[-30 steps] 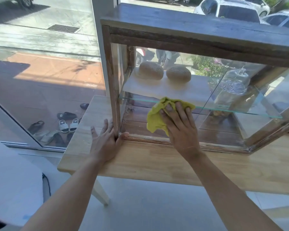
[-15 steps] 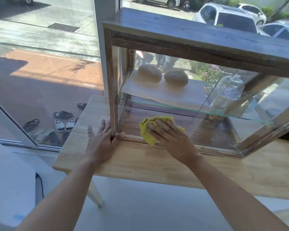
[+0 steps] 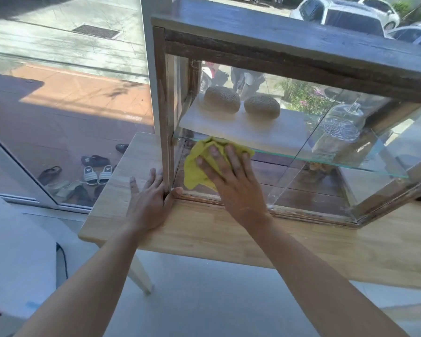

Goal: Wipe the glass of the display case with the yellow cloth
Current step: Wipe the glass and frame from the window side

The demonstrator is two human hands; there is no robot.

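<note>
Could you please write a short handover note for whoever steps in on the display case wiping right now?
Left hand: fingers straight, braced flat against the lower left corner post of the display case, resting on the wooden table.
Right hand: flat, pressing the yellow cloth against the front glass, in its lower left part, just under the glass shelf.
Done: wiping is under way at the left end; which areas are already clean cannot be told.
Left: probably the rest of the front glass to the right and the upper part in front of the two round loaves.
</note>
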